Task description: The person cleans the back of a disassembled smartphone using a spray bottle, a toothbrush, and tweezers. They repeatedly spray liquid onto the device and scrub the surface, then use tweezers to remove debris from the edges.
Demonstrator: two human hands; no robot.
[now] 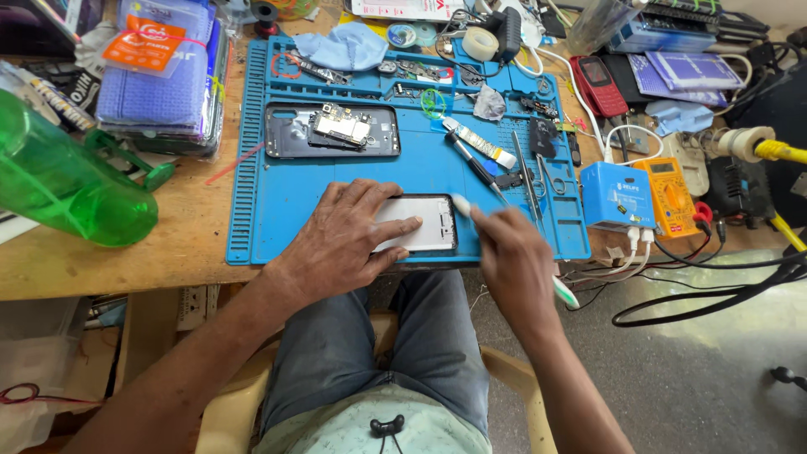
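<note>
- The left hand (349, 240) is laid flat, fingers spread, on a white phone panel (424, 223) with a dark frame; the panel is pinned by it against the blue repair mat (277, 210), near the mat's front edge.
- The right hand (513, 261) is closed round a white brush-like tool (465, 207), whose head is set against the panel's upper right corner. The tool's handle end is seen below the hand, past the edge of the wooden counter (101, 261).
- Behind the panel, a dark phone back housing (290, 134) lies open on the mat with a loose circuit board (345, 128) resting in it; the handset is thus judged to be fully taken apart.
- The panel's face appears bare and pale; work on its edge is judged to be in hand, with refitting of board and housing not yet done.
- A white tube (479, 143), a screwdriver (472, 161) and tweezers (525, 172) lie on the mat just right of the panel, apart from both hands.
- A blue box-shaped unit (616, 195) and an orange multimeter (668, 195) stand at the mat's right edge; a green plastic bottle (67, 181) lies on its side well to the left.
</note>
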